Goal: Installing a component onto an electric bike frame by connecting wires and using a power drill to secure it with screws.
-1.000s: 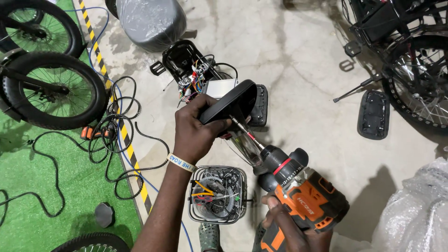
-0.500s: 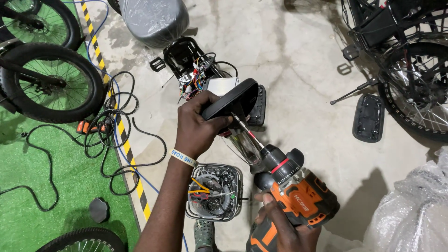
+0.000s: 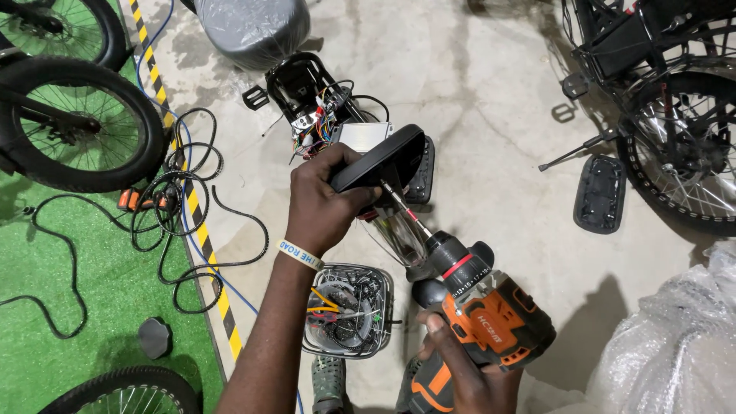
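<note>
My left hand (image 3: 322,195) grips a black flat cover plate (image 3: 383,159) and holds it above the floor. My right hand (image 3: 468,376) holds an orange and black cordless drill (image 3: 487,318) by its handle. The drill's long bit (image 3: 400,205) points up and left and touches the underside of the black plate near my left fingers. A clear plastic part (image 3: 399,234) sits just under the plate, beside the bit. A pale wristband is on my left wrist.
A wire basket (image 3: 349,310) of small parts stands on the concrete floor below my hands. An open black housing with coloured wires (image 3: 310,107) lies beyond. Bicycle wheels (image 3: 73,123) rest on green turf left; another bike (image 3: 675,115) stands right. Black cables (image 3: 180,207) coil along yellow-black tape. A black pedal pad (image 3: 600,192).
The hands, plate and drill keep the same hold and pose. The camera has shifted slightly, so the scene sits a little lower and to the left in view.
</note>
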